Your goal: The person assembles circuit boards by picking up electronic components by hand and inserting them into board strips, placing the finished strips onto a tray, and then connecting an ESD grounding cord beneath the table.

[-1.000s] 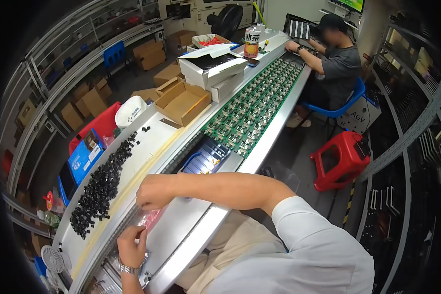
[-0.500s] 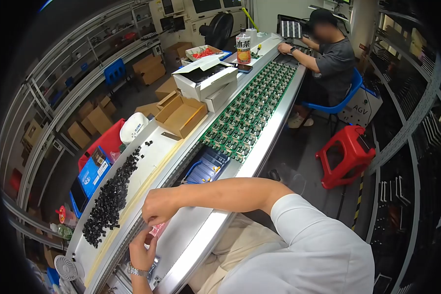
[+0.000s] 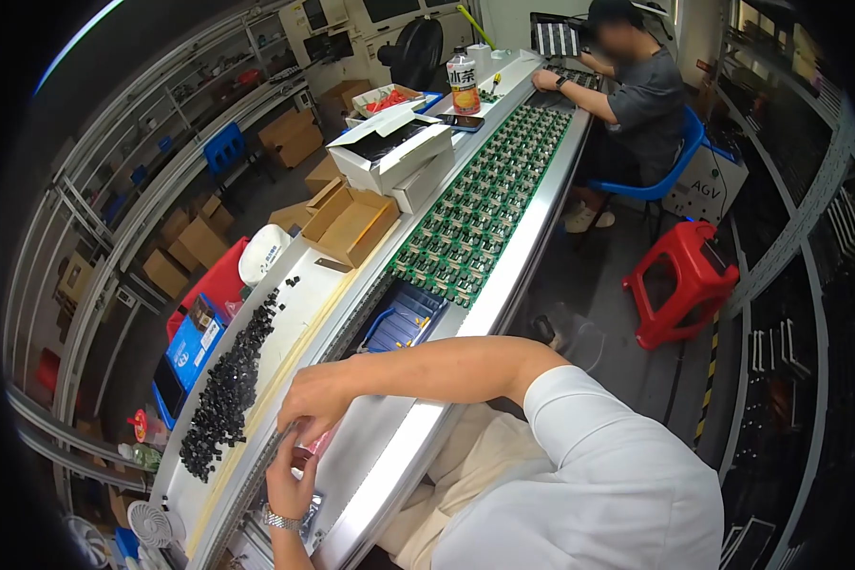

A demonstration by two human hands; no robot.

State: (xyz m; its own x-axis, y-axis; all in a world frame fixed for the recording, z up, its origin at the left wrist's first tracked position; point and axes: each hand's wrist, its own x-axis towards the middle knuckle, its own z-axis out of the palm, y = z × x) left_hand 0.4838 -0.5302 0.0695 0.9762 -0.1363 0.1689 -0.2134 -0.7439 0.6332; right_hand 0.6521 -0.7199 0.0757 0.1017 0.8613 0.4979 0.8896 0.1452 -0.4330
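Hands now closer together than a second ago, so both meet at the pink packet (image 3: 322, 443) over the conveyor (image 3: 375, 446), toward its far edge: left hand (image 3: 291, 483) part-open, thumb and fingers bent, right hand (image 3: 317, 399) curled, fingertips overlapping, can't tell what either grips.

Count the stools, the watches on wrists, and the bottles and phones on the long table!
Stools: 1, red stool
Watches: 2, silver watch and dark watch
Bottles: 1, bottle
Phones: 1, phone
Total: 5
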